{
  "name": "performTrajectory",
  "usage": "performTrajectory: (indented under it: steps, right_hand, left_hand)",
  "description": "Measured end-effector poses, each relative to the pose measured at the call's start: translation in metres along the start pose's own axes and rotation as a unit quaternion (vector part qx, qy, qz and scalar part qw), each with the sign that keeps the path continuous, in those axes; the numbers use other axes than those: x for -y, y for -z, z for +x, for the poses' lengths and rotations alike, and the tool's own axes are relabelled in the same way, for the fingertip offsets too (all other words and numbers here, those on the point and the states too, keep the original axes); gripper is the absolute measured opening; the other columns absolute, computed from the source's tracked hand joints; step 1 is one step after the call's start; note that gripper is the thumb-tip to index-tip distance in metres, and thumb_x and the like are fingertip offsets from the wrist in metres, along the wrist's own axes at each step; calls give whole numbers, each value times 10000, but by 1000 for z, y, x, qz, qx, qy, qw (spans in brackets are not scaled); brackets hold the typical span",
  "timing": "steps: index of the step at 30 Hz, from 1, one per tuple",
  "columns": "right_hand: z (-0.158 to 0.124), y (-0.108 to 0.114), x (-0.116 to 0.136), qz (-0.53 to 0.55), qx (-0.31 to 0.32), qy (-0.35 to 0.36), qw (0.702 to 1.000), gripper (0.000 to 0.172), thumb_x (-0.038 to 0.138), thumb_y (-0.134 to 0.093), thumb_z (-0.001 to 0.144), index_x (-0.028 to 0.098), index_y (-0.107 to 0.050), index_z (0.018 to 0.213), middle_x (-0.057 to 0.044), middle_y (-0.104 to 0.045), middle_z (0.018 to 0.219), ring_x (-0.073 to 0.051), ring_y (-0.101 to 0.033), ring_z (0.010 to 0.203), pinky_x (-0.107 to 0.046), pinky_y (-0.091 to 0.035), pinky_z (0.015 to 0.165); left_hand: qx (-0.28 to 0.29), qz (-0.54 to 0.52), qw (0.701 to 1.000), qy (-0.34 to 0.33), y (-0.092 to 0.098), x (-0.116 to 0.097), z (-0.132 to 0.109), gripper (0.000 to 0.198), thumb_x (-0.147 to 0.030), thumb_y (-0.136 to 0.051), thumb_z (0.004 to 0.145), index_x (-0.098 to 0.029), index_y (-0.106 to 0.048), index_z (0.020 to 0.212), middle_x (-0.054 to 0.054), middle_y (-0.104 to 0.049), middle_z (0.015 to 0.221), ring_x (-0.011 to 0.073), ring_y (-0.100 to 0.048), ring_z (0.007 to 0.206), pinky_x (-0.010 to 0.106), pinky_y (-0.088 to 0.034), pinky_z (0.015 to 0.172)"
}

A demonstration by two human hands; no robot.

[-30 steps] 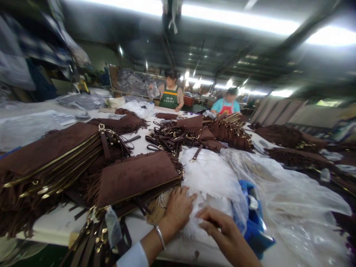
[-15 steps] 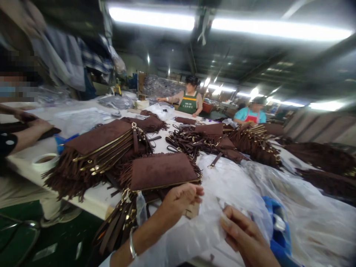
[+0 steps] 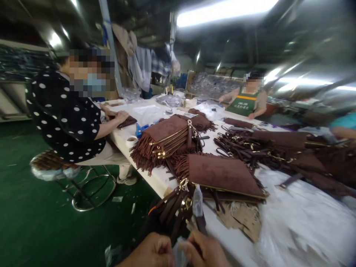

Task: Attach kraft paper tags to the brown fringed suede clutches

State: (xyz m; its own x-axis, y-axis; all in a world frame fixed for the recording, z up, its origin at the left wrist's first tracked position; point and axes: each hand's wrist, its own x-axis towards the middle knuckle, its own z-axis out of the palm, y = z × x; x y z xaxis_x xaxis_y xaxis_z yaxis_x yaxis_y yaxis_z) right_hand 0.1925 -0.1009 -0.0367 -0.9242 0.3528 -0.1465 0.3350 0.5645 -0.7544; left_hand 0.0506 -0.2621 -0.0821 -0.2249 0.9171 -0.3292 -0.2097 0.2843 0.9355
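Observation:
My left hand (image 3: 151, 253) and my right hand (image 3: 205, 251) show only in part at the bottom edge, both closed, close together below the table's front edge. Between them they pinch a small piece of clear plastic (image 3: 178, 256). A bunch of brown straps with gold clasps (image 3: 178, 207) hangs off the white table (image 3: 155, 178) just above them, and one dark strap runs down to my right fingers. A brown fringed suede bag (image 3: 222, 172) lies flat on the table beyond the straps, on top of others.
A taller stack of fringed bags (image 3: 167, 139) and a heap of loose straps (image 3: 239, 146) lie farther back. White plastic bags (image 3: 303, 222) cover the right. A person in a dotted top (image 3: 63, 115) sits on a stool at left; another in a green apron (image 3: 246, 102) works at the far end. Green floor (image 3: 41, 222) lies left.
The view has swung left and down. My hands have come off the white plastic pile on the table and now meet low at the table's edge by the hanging straps.

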Motion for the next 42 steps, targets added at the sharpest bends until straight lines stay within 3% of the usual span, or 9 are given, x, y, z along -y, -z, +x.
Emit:
performTrajectory:
  steps: [3, 7, 11, 15, 17, 21, 25, 33, 42]
  right_hand:
    - [17, -22, 12, -12, 8, 12, 1000, 218, 359, -475, 870, 214, -538, 720, 10, -626, 633, -137, -567, 599, -222, -311, 530]
    - [32, -30, 23, -58, -7, 40, 998, 181, 311, -462, 875, 213, -529, 739, 1, -625, 660, -143, -575, 619, -225, -327, 551]
    - [42, -27, 29, 1, -31, 12, 999, 223, 324, -389, 931, 207, -560, 849, 8, -609, 658, -122, -559, 528, -213, -348, 503]
    - [47, -26, 21, 73, -58, -15, 996, 291, 419, -381, 940, 199, -557, 1016, 13, -616, 710, -99, -543, 450, -204, -370, 455]
    - [48, -27, 13, 80, -60, -16, 995, 317, 447, -386, 932, 194, -562, 1006, 15, -611, 705, -96, -537, 444, -205, -374, 450]
    - [48, -28, 0, 74, -75, -46, 993, 313, 440, -409, 918, 190, -571, 1013, 18, -610, 692, -98, -543, 466, -207, -388, 469]
    - [47, -27, -3, 139, -50, -82, 986, 389, 524, -421, 908, 189, -581, 1024, 15, -614, 681, -94, -507, 424, -203, -353, 404]
    - [65, -43, 32, 416, -2, -78, 906, 478, 643, -619, 781, 171, -601, 851, 53, -521, 510, -67, -429, 385, -177, -305, 380]
    - [72, -36, 45, 470, -57, -122, 872, 497, 530, -778, 678, 141, -648, 959, 30, -584, 560, -101, -523, 499, -204, -429, 478]
  left_hand:
    - [29, 15, 999, 5, 21, 16, -11, 597, -731, -647, 672, -143, -541, 673, -50, -404, 570, 85, -314, 526, 234, -180, 475]
    - [21, -67, 998, -4, 29, 19, -3, 597, -705, -705, 628, -148, -547, 770, -12, -535, 647, 109, -437, 551, 217, -286, 510]
    - [-113, -9, 992, -57, 42, -1, 8, 452, -597, -698, 674, -178, -528, 682, 22, -614, 674, 184, -561, 629, 288, -425, 621]
    - [-250, 177, 941, -142, 67, -16, 17, 154, -302, -618, 757, -184, -606, 658, 59, -626, 1132, 242, -540, 1071, 342, -383, 938]
    - [-223, 165, 951, -134, 73, -11, 27, 119, -265, -650, 699, -171, -613, 636, 67, -612, 1151, 249, -533, 1086, 343, -380, 946]
    - [-168, 138, 969, -121, 70, -1, 37, 114, -236, -664, 683, -155, -601, 633, 22, -617, 791, 190, -568, 815, 283, -419, 759]
    - [-198, 202, 951, -123, 67, -23, 6, 48, -174, -655, 723, -171, -621, 690, -17, -572, 812, 157, -533, 825, 249, -366, 738]
    - [-114, 179, 969, -128, 40, -74, -45, 134, -252, -755, 745, -183, -651, 697, -13, -584, 864, 157, -537, 844, 238, -374, 739]
    - [-162, 42, 977, -129, 53, -45, -62, 164, -304, -758, 742, -150, -701, 753, 68, -675, 1016, 232, -597, 943, 289, -420, 825]
